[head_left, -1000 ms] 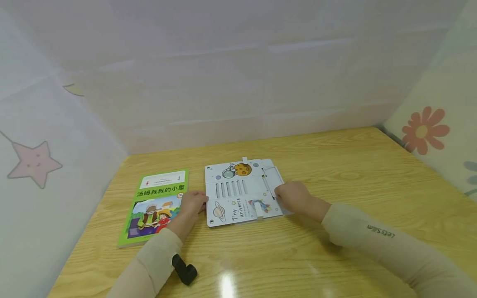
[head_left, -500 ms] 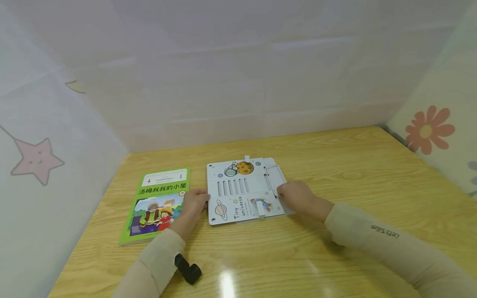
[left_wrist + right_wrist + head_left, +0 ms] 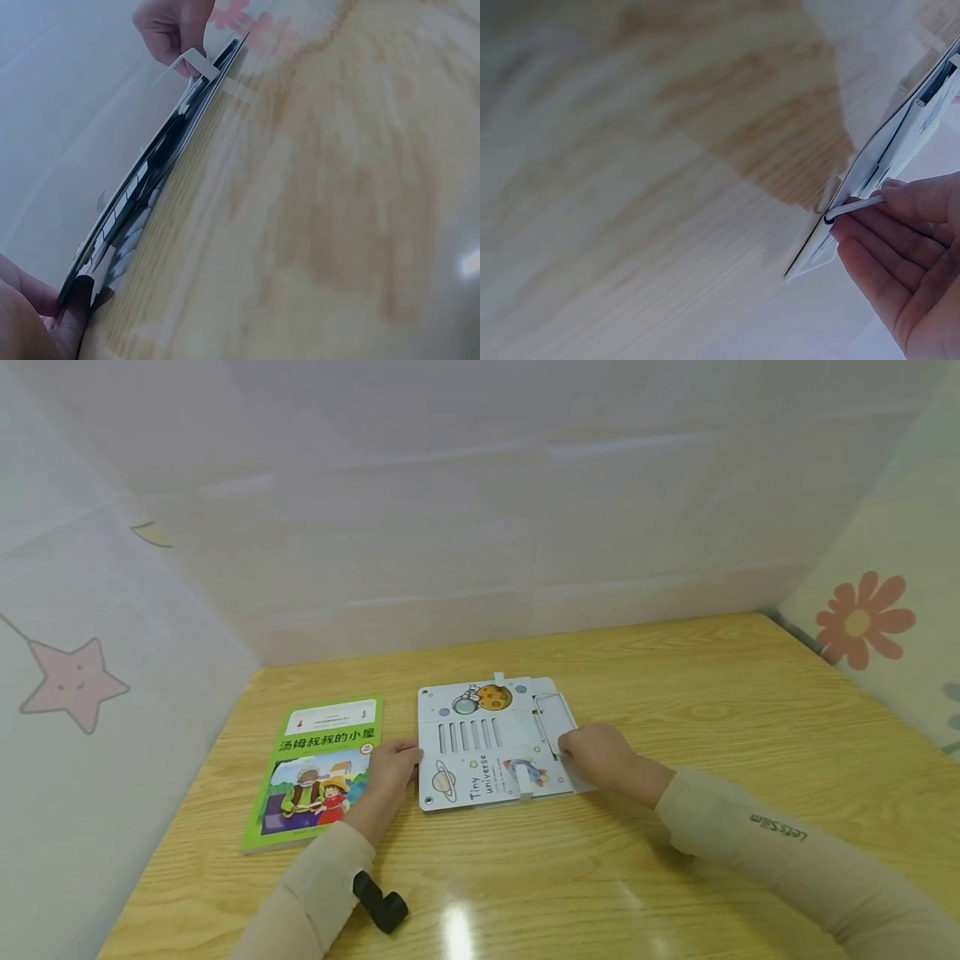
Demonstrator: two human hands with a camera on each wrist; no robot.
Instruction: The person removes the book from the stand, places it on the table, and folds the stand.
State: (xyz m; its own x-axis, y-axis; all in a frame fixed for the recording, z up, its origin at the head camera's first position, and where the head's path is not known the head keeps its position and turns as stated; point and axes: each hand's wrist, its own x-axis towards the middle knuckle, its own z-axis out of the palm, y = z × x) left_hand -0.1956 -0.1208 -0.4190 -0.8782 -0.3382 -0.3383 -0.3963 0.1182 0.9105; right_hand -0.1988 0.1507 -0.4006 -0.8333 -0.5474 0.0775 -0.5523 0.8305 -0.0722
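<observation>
A white folding book stand (image 3: 512, 736) printed "Tiny universe", with an astronaut, planets and slots, lies on the table in the head view. My left hand (image 3: 393, 766) grips its left edge; in the left wrist view the thumb of that hand (image 3: 37, 315) is beneath the panel. At the stand's right end is my right hand (image 3: 600, 756). The right wrist view shows this hand (image 3: 915, 262) pinching a thin white wire support (image 3: 859, 205) between thumb and fingers. A gap shows under the stand in the left wrist view. Some fingertips are hidden in the head view.
A green-bordered picture book (image 3: 311, 777) lies left of the stand, partly behind my left forearm. The wooden table (image 3: 712, 693) meets a white backdrop (image 3: 450, 527) at its far edge. A black strap piece (image 3: 381, 903) sticks out from my left sleeve.
The head view has shifted slightly. Both hands keep their hold at the same places on the book stand, with no clear movement of it.
</observation>
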